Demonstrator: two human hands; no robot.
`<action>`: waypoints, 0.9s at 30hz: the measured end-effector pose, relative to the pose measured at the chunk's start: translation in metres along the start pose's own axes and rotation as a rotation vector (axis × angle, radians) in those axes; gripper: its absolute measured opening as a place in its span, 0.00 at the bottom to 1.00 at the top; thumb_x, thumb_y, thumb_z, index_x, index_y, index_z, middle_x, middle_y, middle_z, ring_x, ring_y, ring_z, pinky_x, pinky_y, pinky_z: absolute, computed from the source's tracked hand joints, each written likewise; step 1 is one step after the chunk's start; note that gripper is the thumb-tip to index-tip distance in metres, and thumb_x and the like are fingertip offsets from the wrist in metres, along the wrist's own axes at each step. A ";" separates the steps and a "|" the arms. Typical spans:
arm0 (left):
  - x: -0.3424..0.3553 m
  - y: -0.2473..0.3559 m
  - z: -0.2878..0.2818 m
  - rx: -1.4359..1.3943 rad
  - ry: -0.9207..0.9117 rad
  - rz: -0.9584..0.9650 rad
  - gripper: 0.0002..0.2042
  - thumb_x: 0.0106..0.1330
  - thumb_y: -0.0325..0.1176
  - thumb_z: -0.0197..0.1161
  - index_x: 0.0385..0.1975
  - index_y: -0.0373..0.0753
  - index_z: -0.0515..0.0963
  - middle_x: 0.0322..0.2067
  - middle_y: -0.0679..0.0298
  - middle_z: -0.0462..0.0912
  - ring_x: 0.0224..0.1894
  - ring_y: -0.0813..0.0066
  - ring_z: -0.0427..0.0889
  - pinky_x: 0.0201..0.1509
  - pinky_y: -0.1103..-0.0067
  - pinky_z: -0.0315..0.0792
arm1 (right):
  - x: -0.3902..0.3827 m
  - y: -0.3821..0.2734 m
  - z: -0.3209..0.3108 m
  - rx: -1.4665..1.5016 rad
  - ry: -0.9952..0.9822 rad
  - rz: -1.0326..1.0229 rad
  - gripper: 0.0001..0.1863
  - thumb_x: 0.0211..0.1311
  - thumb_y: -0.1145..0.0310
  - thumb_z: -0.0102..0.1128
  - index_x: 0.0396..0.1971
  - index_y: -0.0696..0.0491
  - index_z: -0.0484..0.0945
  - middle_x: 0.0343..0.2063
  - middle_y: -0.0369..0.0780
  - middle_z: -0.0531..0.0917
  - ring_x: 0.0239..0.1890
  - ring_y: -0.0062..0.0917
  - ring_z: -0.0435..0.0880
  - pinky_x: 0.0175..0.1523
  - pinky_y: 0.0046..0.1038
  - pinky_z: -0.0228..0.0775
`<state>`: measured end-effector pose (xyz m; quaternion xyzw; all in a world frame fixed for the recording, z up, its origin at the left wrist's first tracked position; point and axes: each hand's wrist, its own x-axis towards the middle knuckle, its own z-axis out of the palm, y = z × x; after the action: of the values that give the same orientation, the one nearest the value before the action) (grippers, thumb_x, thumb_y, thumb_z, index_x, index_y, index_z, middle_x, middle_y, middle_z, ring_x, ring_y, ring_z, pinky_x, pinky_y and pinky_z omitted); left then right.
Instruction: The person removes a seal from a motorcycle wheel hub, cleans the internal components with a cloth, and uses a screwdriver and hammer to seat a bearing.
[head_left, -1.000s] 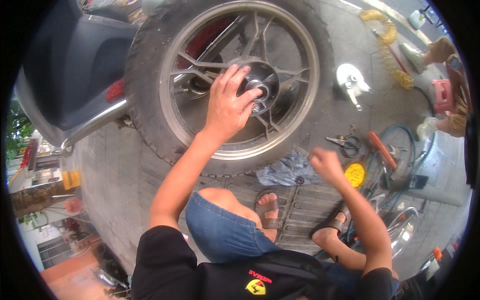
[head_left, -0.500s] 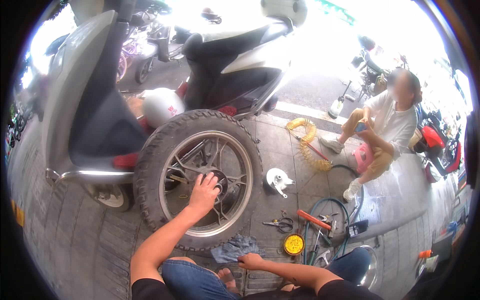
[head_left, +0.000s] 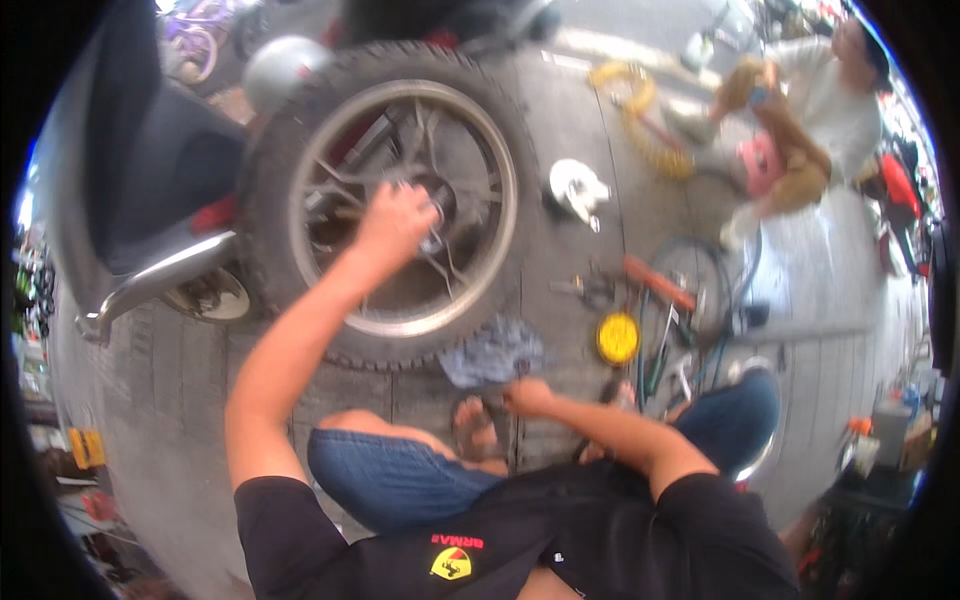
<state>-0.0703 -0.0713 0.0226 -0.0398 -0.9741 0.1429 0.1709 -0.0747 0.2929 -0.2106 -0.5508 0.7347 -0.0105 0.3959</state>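
A motorcycle wheel with a black tyre and spoked rim [head_left: 467,280] stands beside a grey-and-black scooter [head_left: 118,150]. At the wheel's centre, my left hand [head_left: 395,222] has curled fingers on the dark hub [head_left: 438,200]; motion blurs the fingertips. A crumpled grey-blue cloth [head_left: 480,352] lies below the tyre. By that cloth's lower edge is my right hand [head_left: 532,398], its fingers bent together; what they hold, if anything, is too blurred to make out. A round yellow tin [head_left: 618,337] sits to the right.
A white metal part [head_left: 578,185], scissors [head_left: 585,285], an orange-handled tool [head_left: 660,280], hoses and a coiled yellow air line [head_left: 635,110] lie on the pavement. At the right sits another person [head_left: 820,110] on a pink stool [head_left: 760,165]. A white helmet [head_left: 280,75] rests behind the wheel.
The camera view has tilted up, then partly down. My left hand stays at the hub, its fingers more curled. My right hand has moved down and left to the cloth's lower edge.
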 end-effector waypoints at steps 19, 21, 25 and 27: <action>-0.004 0.001 -0.012 -0.059 -0.116 0.000 0.13 0.49 0.31 0.72 0.35 0.44 0.79 0.38 0.65 0.76 0.46 0.66 0.77 0.48 0.66 0.66 | -0.017 -0.036 0.018 0.307 0.332 -0.109 0.14 0.52 0.66 0.61 0.38 0.55 0.77 0.39 0.46 0.80 0.44 0.44 0.81 0.47 0.44 0.77; -0.001 0.002 -0.013 -0.061 -0.110 -0.002 0.15 0.49 0.32 0.72 0.37 0.45 0.78 0.39 0.65 0.77 0.46 0.68 0.78 0.49 0.66 0.66 | -0.019 -0.032 0.020 0.280 0.323 -0.149 0.14 0.52 0.65 0.62 0.39 0.54 0.77 0.38 0.45 0.79 0.45 0.43 0.81 0.47 0.43 0.77; 0.008 0.001 -0.015 -0.019 -0.190 0.031 0.12 0.49 0.35 0.72 0.34 0.46 0.80 0.38 0.66 0.77 0.46 0.69 0.78 0.49 0.67 0.67 | -0.009 -0.015 -0.007 0.271 0.426 -0.097 0.16 0.49 0.68 0.64 0.40 0.53 0.76 0.38 0.44 0.78 0.45 0.42 0.80 0.46 0.42 0.76; 0.008 -0.001 -0.016 -0.025 -0.216 0.044 0.12 0.49 0.36 0.73 0.32 0.46 0.80 0.38 0.67 0.77 0.46 0.69 0.77 0.49 0.67 0.67 | -0.001 -0.006 -0.018 0.255 0.536 -0.087 0.17 0.47 0.70 0.66 0.40 0.53 0.76 0.37 0.44 0.77 0.45 0.42 0.80 0.46 0.42 0.76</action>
<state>-0.0727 -0.0673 0.0401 -0.0478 -0.9874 0.1379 0.0613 -0.0800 0.2835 -0.1953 -0.5054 0.7814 -0.2645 0.2530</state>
